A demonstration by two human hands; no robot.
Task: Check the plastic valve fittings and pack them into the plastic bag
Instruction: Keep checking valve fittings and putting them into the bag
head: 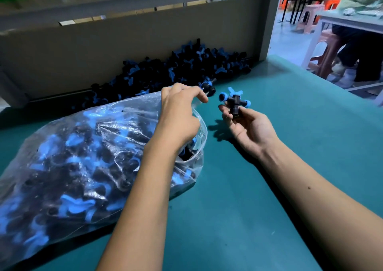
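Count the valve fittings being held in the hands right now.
1: the right hand grips a valve fitting. The left hand holds only the plastic bag's mouth.

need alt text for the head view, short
A right hand holds a black-and-blue valve fitting above a green table. The left hand holds open the mouth of a nearly full bag, with a loose pile behind.
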